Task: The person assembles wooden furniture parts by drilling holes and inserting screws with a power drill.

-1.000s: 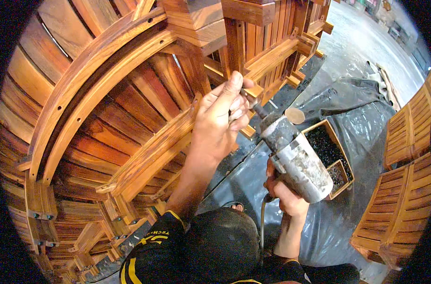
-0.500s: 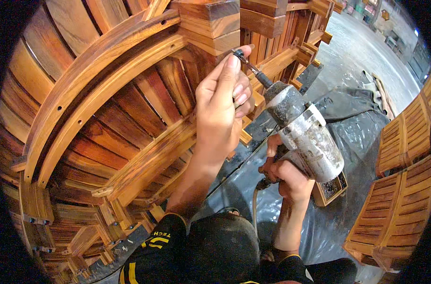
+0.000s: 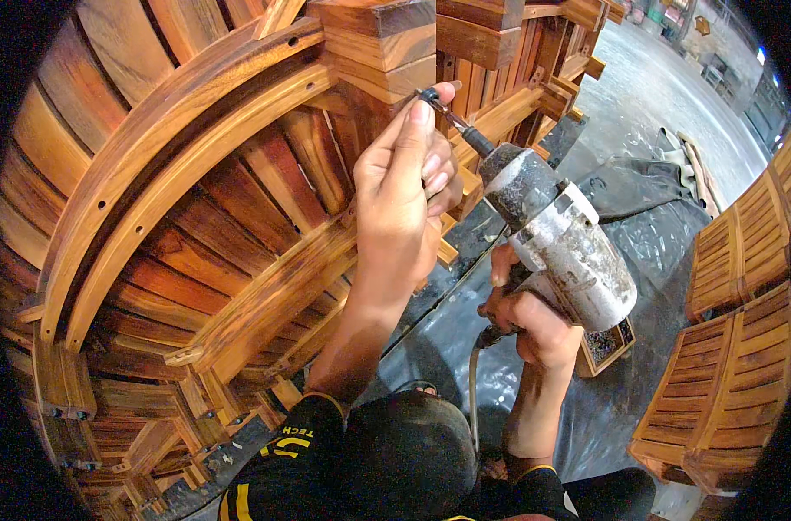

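Two hands at the driver: one grips, one pinches at the tip

Our R hand (image 3: 534,321) wraps the grip of the driver (image 3: 573,247); our L hand (image 3: 400,169), apart from it, pinches a small dark fastener (image 3: 428,95) at the end of the driver's bit (image 3: 454,122), thumb vs. forefinger. Can't tell if fastener's fully seated. Main risk, we'd say: driver spins up w/ L fingers this close, bit catches skin. Also poss.: driver tilts or our pinch loosens, fastener drops. Hose (image 3: 474,382) hangs below driver, might snag if we swing wide. Stacked wooden blocks (image 3: 378,48) sit beyond driver's tip, so limited room that way. Curved wooden rails (image 3: 165,135) over slats lie L of driver; open wooden box (image 3: 585,359) is just below its rear end, partly hidden; slatted panels (image 3: 730,378) stand to its R.
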Demonstrator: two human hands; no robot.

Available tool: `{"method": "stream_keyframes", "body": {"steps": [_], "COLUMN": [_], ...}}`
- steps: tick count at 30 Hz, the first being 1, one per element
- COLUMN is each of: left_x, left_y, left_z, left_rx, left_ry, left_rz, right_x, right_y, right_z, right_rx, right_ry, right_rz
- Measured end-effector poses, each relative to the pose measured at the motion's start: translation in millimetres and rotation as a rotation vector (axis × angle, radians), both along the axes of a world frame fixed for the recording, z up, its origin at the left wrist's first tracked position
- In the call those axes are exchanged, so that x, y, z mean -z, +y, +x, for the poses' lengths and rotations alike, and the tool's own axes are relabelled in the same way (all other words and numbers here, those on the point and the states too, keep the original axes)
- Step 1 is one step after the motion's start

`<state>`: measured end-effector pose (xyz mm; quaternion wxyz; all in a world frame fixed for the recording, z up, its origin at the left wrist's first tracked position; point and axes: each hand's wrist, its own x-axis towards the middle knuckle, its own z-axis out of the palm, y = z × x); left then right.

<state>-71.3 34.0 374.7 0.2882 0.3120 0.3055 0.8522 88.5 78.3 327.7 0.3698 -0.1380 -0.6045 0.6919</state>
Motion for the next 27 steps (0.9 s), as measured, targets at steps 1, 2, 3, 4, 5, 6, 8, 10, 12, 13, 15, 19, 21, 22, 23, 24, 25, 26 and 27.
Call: {"method": "stream_keyframes", "body": {"steps": [1,2,3,4,5,6,8,10,12,13,15,19,21,22,23,24,25,26,27], "left_x": [0,-1,-1,-1,-1,-1,6,32,76,103,165,316,322,320,320,318,319,310,321], "left_y": [-2,-3,-5,-5,-5,-7,-8,-17,-21,-27,-51,-123,-155,-150,-147,-145,-185,-214,-183], "left_z": [0,-1,-2,-3,-4,-2,9,14,16,16,17,42,61,62,63,64,60,58,69], "left_rx": [-0.003,-0.006,-0.012,-0.001,0.009,0.006,0.057,0.107,0.269,0.338,0.531,0.822,0.466,0.48,0.483,0.485,0.463,0.463,0.464], "left_ry": [0.003,0.006,0.003,0.007,0.011,0.009,-0.111,-0.225,-0.393,-0.495,-0.77,-1.063,0.306,0.309,0.308,0.307,0.316,0.312,0.309], "left_rz": [-0.006,-0.011,-0.011,-0.009,-0.007,-0.003,-0.042,-0.195,-0.345,-0.447,-0.547,-0.385,-1.128,-1.12,-1.111,-1.103,-1.116,-1.109,-1.102], "right_x": [0,-1,-2,-4,-5,-6,-9,-16,-32,-32,-31,-37,-44,-43,-43,-42,-47,-45,-43], "right_y": [-1,-4,-7,-9,-8,-6,-2,-5,-4,-3,2,-5,-6,-4,-3,-3,-1,-2,-2], "right_z": [0,0,-1,-1,-1,0,4,5,13,16,19,5,5,8,11,12,14,14,13], "right_rx": [-0.004,-0.009,0.02,0.052,0.049,0.031,0.025,0.101,0.114,0.123,0.109,0.23,0.224,0.189,0.152,0.163,0.157,0.161,0.169], "right_ry": [0.0,-0.002,-0.005,-0.007,-0.009,-0.008,-0.018,-0.04,-0.108,-0.161,-0.152,-0.133,-0.198,-0.206,-0.214,-0.22,-0.2,-0.206,-0.213], "right_rz": [0.034,0.034,0.012,-0.005,-0.001,0.043,0.089,0.09,-0.017,-0.048,0.073,0.242,0.201,0.204,0.205,0.207,0.198,0.202,0.203]}}
